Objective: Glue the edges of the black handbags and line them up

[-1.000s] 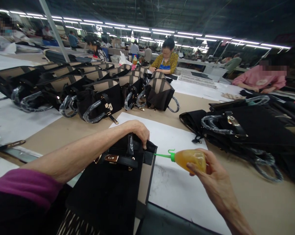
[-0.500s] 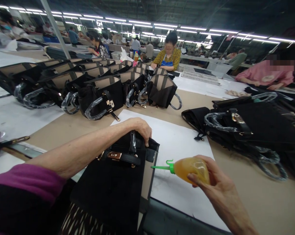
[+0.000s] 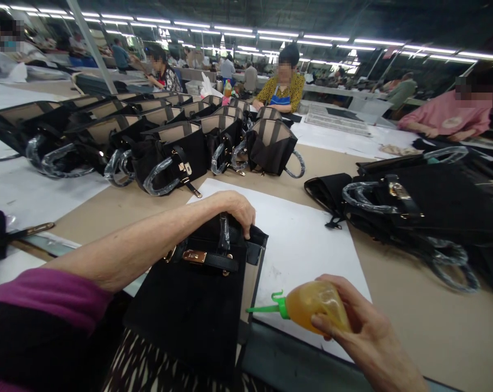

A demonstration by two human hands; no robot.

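Observation:
A black handbag [image 3: 193, 305] with a gold clasp leans at the near table edge, its beige side panel [image 3: 249, 283] facing right. My left hand [image 3: 240, 213] grips the bag's upper rim beside the plastic-wrapped handle, fingers bent over the edge. In my right hand [image 3: 344, 310] is a soft squeeze bottle [image 3: 314, 306] of amber liquid, with fingers and thumb wrapped round it. Its green nozzle [image 3: 266, 308] points left, the tip at the lower part of the side panel; whether it touches cannot be told.
Rows of black handbags [image 3: 181, 147] stand at the back left. More black bags [image 3: 442, 201] lie at the right. White paper [image 3: 303, 234] covers the table under my right hand's side. Across the table sit a person in yellow [image 3: 295, 92] and one in pink [image 3: 450, 117].
My right hand has moved the bottle down and slightly left, so the nozzle tip is lower along the side panel. My left hand keeps its grip on the bag.

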